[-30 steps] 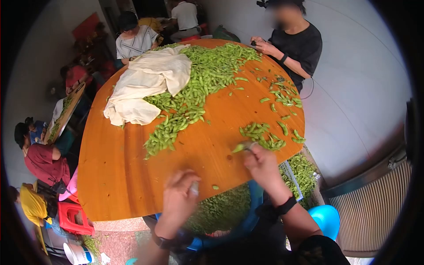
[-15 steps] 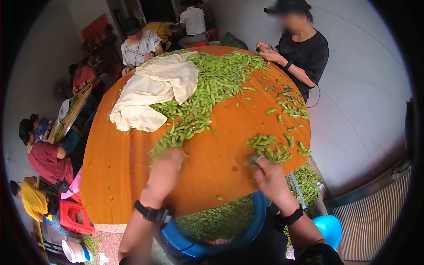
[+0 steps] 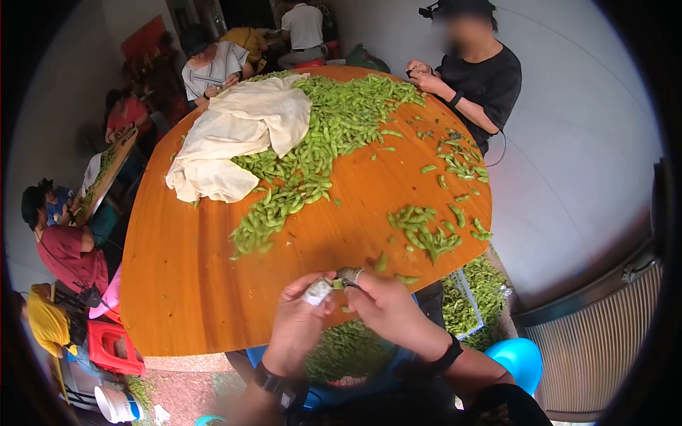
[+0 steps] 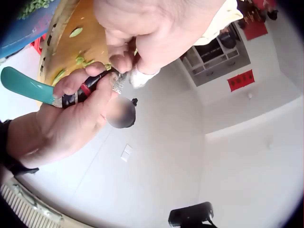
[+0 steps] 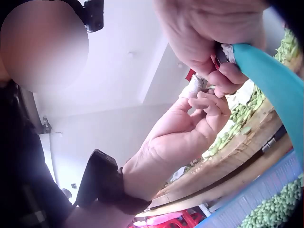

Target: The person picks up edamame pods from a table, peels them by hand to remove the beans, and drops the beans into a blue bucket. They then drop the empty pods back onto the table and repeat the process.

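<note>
My left hand (image 3: pixel 295 330), its thumb covered in a white wrap (image 3: pixel 317 292), pinches a green pod (image 3: pixel 337 284) near the table's front edge. Against it, my right hand (image 3: pixel 394 312) grips a tool with a teal handle (image 4: pixel 28 86) and a dark, red-banded part; a patterned silvery wrap covers the right thumb. The hands meet at the fingertips in both wrist views, where fingers mostly hide the pod and the tool's tip. Green pods (image 3: pixel 341 121) lie heaped on the wooden table (image 3: pixel 192 284), with a smaller group (image 3: pixel 426 238) at the right.
A cream cloth (image 3: pixel 238 131) partly covers the heap. Below the front edge is a blue tub (image 5: pixel 266 190) of shelled beans; a crate of pods (image 3: pixel 472 298) stands at the right. Two people sit across the table, others at the left. A red stool (image 3: pixel 114 348) is at lower left.
My left hand has come back from the near end of the pod heap with a pod. My right hand has moved left from beside the smaller group, and the two hands now meet.
</note>
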Demonstrator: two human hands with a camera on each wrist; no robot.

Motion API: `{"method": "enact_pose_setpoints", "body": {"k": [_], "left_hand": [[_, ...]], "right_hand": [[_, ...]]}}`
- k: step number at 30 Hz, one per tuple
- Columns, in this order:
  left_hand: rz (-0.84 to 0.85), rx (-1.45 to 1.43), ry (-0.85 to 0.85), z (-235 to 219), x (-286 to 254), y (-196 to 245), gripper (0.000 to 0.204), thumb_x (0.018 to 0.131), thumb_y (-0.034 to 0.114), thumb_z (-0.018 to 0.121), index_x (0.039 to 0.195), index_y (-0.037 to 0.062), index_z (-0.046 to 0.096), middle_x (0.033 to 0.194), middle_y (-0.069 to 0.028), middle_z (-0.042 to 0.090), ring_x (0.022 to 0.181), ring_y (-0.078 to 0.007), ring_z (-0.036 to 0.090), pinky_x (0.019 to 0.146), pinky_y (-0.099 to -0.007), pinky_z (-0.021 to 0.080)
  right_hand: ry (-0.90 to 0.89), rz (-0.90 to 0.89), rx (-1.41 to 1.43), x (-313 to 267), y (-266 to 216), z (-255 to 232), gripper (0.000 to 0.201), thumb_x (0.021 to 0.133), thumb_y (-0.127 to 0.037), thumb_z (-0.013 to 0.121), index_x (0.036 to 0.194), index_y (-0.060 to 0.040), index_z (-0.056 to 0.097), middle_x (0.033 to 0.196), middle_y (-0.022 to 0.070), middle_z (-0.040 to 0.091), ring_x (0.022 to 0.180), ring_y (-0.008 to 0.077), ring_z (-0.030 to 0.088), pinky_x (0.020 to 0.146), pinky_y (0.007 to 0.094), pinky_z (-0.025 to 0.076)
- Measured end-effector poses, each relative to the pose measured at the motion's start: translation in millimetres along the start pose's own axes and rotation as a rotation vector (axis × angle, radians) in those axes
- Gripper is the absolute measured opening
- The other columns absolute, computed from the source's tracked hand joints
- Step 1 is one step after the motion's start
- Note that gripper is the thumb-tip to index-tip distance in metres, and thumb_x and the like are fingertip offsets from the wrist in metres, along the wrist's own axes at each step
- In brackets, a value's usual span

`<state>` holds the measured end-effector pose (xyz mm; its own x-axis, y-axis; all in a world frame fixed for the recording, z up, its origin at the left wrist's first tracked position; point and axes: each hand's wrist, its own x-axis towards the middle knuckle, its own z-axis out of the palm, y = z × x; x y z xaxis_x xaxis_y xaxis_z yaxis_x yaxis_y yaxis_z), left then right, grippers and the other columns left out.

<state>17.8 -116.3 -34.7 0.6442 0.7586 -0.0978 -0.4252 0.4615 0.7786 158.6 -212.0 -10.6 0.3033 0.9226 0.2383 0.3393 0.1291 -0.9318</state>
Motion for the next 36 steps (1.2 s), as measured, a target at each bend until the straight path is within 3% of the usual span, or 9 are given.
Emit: {"method": "enact_pose_setpoints", "body": {"k": [5,14,17,19,23,25,29,31,36], "left_hand": [[0.036,0.316,-0.062,-3.0,-5.4,18.3,0.025,0.092,0.012,0.064,0.115,0.0025,0.065,0.101,-0.0094,0.068,0.065,-0.0148,0.064,0.049,-0.0267,0.049],[0.295,1.103,-0.095,4.8,-12.9,14.7,0.053,0.087,-0.005,0.059,0.139,0.0048,0.048,0.106,-0.0084,0.062,0.085,-0.0133,0.058,0.078,-0.0255,0.049],[0.450,1.231,-0.117,-1.5,-10.5,10.5,0.051,0.087,-0.010,0.055,0.136,0.0027,0.051,0.096,-0.0033,0.061,0.078,-0.0082,0.057,0.071,-0.0229,0.050],[0.181,1.143,-0.132,0.5,-15.4,13.6,0.053,0.087,-0.011,0.051,0.137,0.0050,0.051,0.103,-0.0059,0.064,0.077,-0.0091,0.059,0.063,-0.0223,0.051],[0.130,1.041,-0.159,1.2,-15.9,17.5,0.057,0.086,-0.013,0.048,0.139,0.0090,0.049,0.106,-0.0078,0.065,0.078,-0.0101,0.061,0.058,-0.0222,0.052],[0.211,1.170,-0.187,2.0,-16.2,15.3,0.059,0.086,-0.008,0.056,0.140,0.0144,0.048,0.114,-0.0205,0.063,0.093,-0.0286,0.067,0.082,-0.0345,0.053],[0.137,1.199,-0.173,10.4,-11.3,15.4,0.058,0.085,-0.006,0.056,0.140,0.0126,0.047,0.119,-0.0227,0.060,0.100,-0.0357,0.064,0.086,-0.0360,0.052],[0.310,1.316,-0.273,16.7,-5.7,17.0,0.062,0.084,-0.009,0.055,0.142,0.0104,0.044,0.106,-0.0151,0.065,0.080,-0.0182,0.064,0.073,-0.0288,0.053],[0.521,1.588,-0.048,10.0,55.3,50.4,0.024,0.083,0.003,0.064,0.107,0.0005,0.064,0.094,-0.0162,0.063,0.076,-0.0295,0.064,0.068,-0.0372,0.052]], "right_hand": [[-0.044,0.125,0.093,-0.1,-17.1,-16.3,0.011,0.094,-0.007,0.053,0.102,-0.0007,0.057,0.066,0.0097,0.057,0.055,0.0140,0.054,0.052,0.0315,0.044],[-0.263,0.314,0.215,4.4,-8.6,-9.4,0.018,0.096,-0.010,0.052,0.110,-0.0062,0.062,0.070,-0.0013,0.060,0.051,0.0044,0.052,0.046,0.0207,0.042],[-0.283,0.304,0.213,4.5,-6.9,-10.2,0.018,0.096,-0.011,0.052,0.111,-0.0069,0.062,0.070,-0.0015,0.060,0.050,0.0046,0.052,0.045,0.0209,0.041],[-0.281,0.305,0.215,4.0,-6.8,-11.0,0.015,0.096,-0.012,0.052,0.107,-0.0072,0.062,0.070,-0.0015,0.060,0.050,0.0045,0.052,0.044,0.0212,0.041],[-0.308,0.322,0.214,2.9,-7.3,-14.3,0.014,0.097,-0.014,0.052,0.092,-0.0023,0.057,0.067,-0.0016,0.057,0.050,0.0050,0.051,0.046,0.0226,0.041],[-0.317,0.337,0.222,1.8,-7.2,-14.3,0.015,0.097,-0.014,0.052,0.090,-0.0022,0.057,0.065,-0.0013,0.056,0.049,0.0049,0.051,0.045,0.0230,0.041],[-0.324,0.365,0.206,-0.2,-6.7,-15.4,0.012,0.096,-0.012,0.052,0.095,-0.0026,0.059,0.064,-0.0011,0.056,0.051,0.0060,0.052,0.047,0.0233,0.042],[-0.167,0.239,0.157,-0.2,-2.8,-18.6,0.013,0.095,-0.010,0.053,0.103,-0.0038,0.061,0.065,0.0003,0.057,0.053,0.0077,0.053,0.049,0.0240,0.042],[0.215,0.052,-0.320,13.2,29.6,-66.6,0.019,0.089,-0.007,0.058,0.107,-0.0016,0.061,0.069,0.0170,0.060,0.062,0.0283,0.061,0.057,0.0363,0.048]]}}
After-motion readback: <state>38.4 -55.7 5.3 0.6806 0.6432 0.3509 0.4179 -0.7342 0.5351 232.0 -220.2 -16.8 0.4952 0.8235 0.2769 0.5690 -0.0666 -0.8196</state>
